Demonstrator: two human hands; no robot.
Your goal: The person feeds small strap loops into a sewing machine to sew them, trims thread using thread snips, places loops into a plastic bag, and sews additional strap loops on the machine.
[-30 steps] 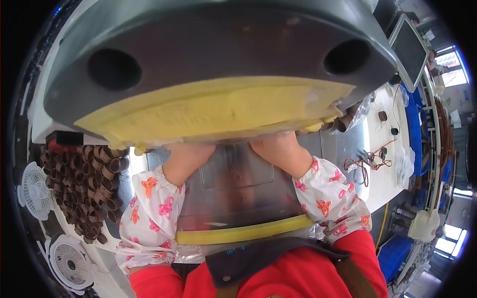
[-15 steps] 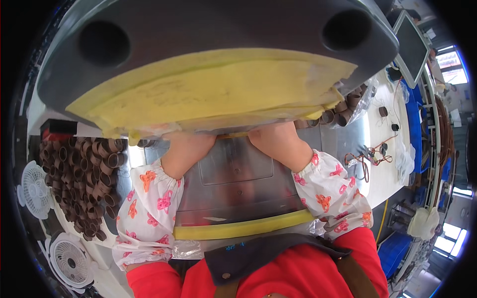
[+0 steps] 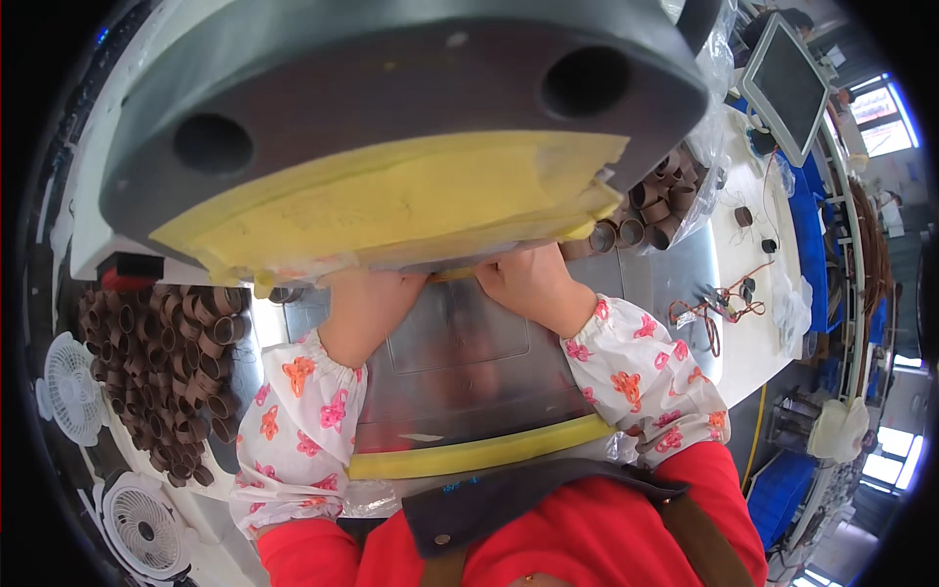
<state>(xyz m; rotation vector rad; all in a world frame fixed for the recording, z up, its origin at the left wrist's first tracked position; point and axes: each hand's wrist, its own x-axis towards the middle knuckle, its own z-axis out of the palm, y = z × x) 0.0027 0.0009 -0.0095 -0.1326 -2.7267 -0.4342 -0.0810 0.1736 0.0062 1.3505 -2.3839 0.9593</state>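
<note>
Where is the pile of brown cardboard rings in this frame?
In the head view, the pile of brown cardboard rings lies at the person's left, beside the left hand and above two white fans.

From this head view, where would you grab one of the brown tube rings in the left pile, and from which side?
Take a brown tube ring at the pile's right edge, beside the left hand. Pinch its wall, one finger inside the open bore, one outside. Come from above: many rings lie with open ends showing and neighbours crowd their sides. The fingers are hidden under the yellow pad.
</note>
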